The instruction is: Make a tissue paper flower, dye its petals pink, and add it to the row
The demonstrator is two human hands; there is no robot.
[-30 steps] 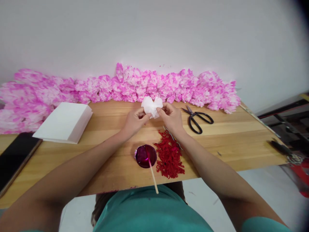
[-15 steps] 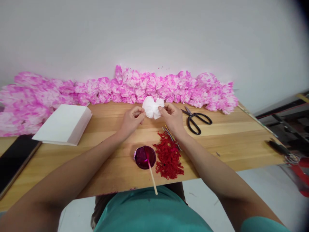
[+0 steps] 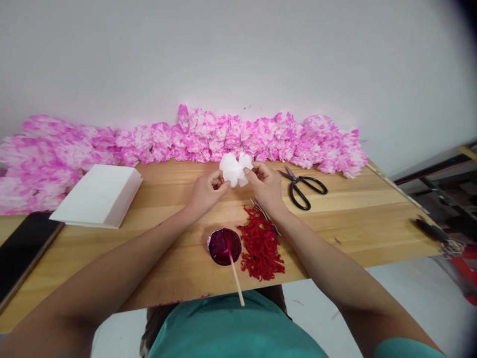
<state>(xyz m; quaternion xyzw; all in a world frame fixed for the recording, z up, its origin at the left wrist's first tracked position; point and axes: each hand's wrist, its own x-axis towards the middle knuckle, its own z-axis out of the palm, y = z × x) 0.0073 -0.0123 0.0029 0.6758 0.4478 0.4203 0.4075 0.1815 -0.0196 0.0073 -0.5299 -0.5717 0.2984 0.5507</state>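
A white paper flower [image 3: 235, 169] with spread, round-edged layers is held up between my two hands over the wooden table. My left hand [image 3: 209, 191] pinches its left edge between thumb and fingers. At its right side, my right hand [image 3: 264, 183] grips the paper, thumb in front. Below the hands sits a round dish of dark magenta liquid [image 3: 219, 247] with a wooden stick [image 3: 237, 282] resting in it. A heap of red yarn-like strands [image 3: 262, 243] lies beside the dish, near my right wrist, with thin wires at its top.
Pink and white paper flowers [image 3: 231, 133] line the wall. Black-handled scissors [image 3: 303, 186] lie right of my right hand. A thick white paper stack [image 3: 99, 195] and a dark phone [image 3: 26, 251] are at left. Another black-handled tool [image 3: 430, 228] lies at the table's right end.
My left fingers have shifted slightly along the flower's left edge, and its upper layers have parted more. The whole view has moved a little, so the table appears slightly lower.
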